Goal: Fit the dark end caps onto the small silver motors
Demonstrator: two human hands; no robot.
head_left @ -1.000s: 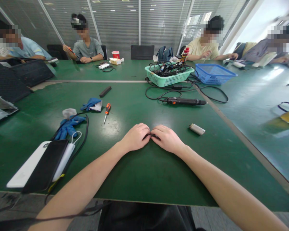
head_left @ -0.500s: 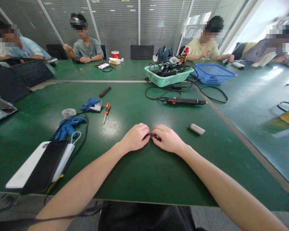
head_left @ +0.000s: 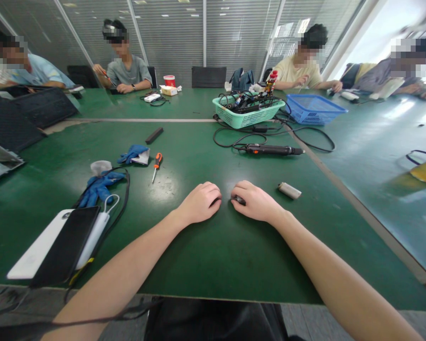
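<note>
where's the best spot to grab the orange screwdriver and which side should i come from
Probably the thick handle, with the left hand coming from above and the right. The screwdriver lies flat, its thin shaft pointing roughly toward the wearer, and a blue glove lies close on the handle's left.

One head-worn camera tipped down across a green table (head_left: 188,258)

From where I stand, the camera rides on the worker's head, looking forward and downward. It sits close above the dark clothing (head_left: 216,322) and the table's near edge, both along the bottom of its view. The left hand (head_left: 201,202) and right hand (head_left: 254,201) fall just below the middle, fairly near. The perforated green basket (head_left: 243,119) lies farther off; a blind-lined glass partition (head_left: 168,52) fills the top. The wide view takes in co-workers (head_left: 134,72) towards both sides.
</note>
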